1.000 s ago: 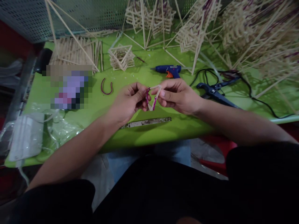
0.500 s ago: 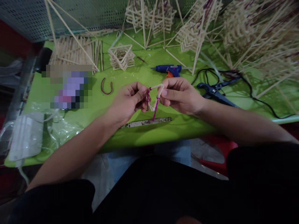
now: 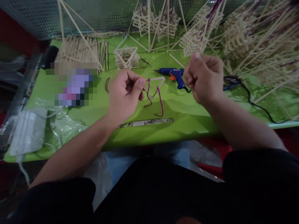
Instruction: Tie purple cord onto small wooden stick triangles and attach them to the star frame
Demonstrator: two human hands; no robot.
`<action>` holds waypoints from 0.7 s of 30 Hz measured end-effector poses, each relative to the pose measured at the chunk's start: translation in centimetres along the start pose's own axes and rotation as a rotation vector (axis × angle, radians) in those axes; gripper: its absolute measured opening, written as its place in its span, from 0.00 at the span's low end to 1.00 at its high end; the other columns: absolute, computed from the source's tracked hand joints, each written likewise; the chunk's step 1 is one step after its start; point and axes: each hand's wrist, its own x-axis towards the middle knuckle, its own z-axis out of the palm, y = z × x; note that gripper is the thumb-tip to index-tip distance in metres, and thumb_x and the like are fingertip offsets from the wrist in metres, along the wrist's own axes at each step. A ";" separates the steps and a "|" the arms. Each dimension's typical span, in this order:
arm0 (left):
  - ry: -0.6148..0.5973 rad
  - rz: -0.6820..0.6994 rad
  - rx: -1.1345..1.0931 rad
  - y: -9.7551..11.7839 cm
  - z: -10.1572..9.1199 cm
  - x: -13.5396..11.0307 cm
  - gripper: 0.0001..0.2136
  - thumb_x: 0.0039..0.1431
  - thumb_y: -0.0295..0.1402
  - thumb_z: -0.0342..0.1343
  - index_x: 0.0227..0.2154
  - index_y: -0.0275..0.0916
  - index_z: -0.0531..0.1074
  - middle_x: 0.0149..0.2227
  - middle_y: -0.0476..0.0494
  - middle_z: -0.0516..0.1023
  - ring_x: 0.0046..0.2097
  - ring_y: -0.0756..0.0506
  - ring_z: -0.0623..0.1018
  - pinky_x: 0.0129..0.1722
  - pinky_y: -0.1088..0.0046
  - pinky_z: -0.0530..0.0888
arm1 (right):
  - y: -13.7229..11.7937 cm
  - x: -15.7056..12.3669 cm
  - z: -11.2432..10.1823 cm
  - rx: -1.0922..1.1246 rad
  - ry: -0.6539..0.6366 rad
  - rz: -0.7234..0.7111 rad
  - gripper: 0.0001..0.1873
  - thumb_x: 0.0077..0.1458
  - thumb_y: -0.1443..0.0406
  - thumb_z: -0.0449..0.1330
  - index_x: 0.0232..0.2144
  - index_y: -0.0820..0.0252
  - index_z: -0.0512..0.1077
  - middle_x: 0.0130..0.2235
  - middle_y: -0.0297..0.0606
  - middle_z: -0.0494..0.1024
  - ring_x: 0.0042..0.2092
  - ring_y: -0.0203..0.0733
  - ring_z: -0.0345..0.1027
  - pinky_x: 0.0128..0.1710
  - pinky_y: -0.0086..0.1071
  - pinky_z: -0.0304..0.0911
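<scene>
Currently, the left hand (image 3: pixel 125 93) pinches a small wooden-stick frame (image 3: pixel 155 79) with hanging purple cords (image 3: pixel 161 104) above the green table (image 3: pixel 187 124); the right hand (image 3: pixel 205 77) is curled near the blue glue gun (image 3: pixel 177 73), but whether it holds anything I cannot tell. A stained flat strip (image 3: pixel 149 122) lies nearer; the left hand partly hides a loose purple cord (image 3: pixel 106 85).
</scene>
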 end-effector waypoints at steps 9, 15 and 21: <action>-0.052 0.049 0.089 -0.6 0.4 -0.9 0.11 0.73 0.40 0.75 0.41 0.45 0.78 0.37 0.47 0.80 0.40 0.45 0.84 0.38 0.70 0.79 | -2.4 -3.7 2.3 -0.303 -0.268 -0.007 0.19 0.62 0.49 0.82 0.36 0.55 0.86 0.31 0.36 0.82 0.30 0.38 0.67 0.29 0.37 0.60; -0.063 0.320 0.340 -0.9 -0.6 -0.8 0.17 0.67 0.47 0.79 0.48 0.47 0.82 0.59 0.36 0.78 0.65 0.31 0.80 0.62 0.54 0.82 | -2.0 -3.5 2.4 -0.208 -0.185 0.092 0.22 0.63 0.49 0.82 0.31 0.57 0.82 0.26 0.35 0.79 0.25 0.34 0.61 0.23 0.34 0.52; -0.162 0.499 0.558 -0.9 -0.1 -1.0 0.09 0.66 0.42 0.78 0.41 0.47 0.85 0.60 0.34 0.77 0.70 0.23 0.74 0.70 0.39 0.74 | -2.5 -4.2 3.1 -0.175 -0.144 0.085 0.24 0.62 0.45 0.82 0.30 0.54 0.81 0.27 0.36 0.79 0.27 0.38 0.62 0.23 0.35 0.54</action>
